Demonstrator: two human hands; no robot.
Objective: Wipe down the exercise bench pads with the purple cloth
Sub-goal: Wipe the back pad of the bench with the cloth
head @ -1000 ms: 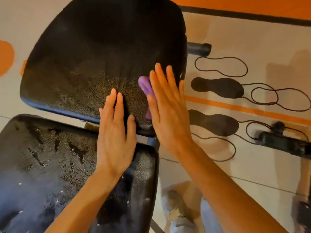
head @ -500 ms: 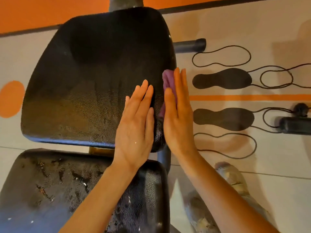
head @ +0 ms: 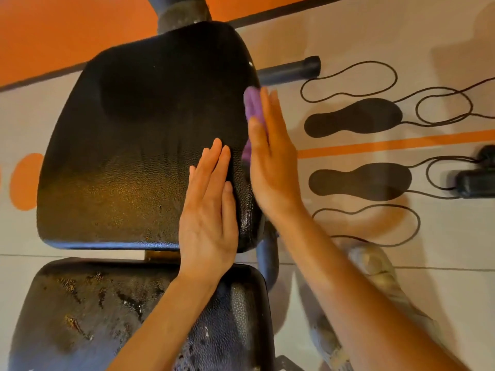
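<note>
- I press the purple cloth [head: 251, 107] against the back pad [head: 150, 135] right edge, right hand [head: 270, 162] fingers straight.
- Left hand [head: 209, 210] lies flat, holding nothing.
- Risk: the cloth may slip out, since nothing grips it.

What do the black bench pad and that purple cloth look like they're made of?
The upper pad looks like black vinyl or faux leather: pebbled grain with a soft sheen. The purple cloth, pressed to the pad's side by the right hand, looks like soft, matte fabric, possibly microfibre.
</note>
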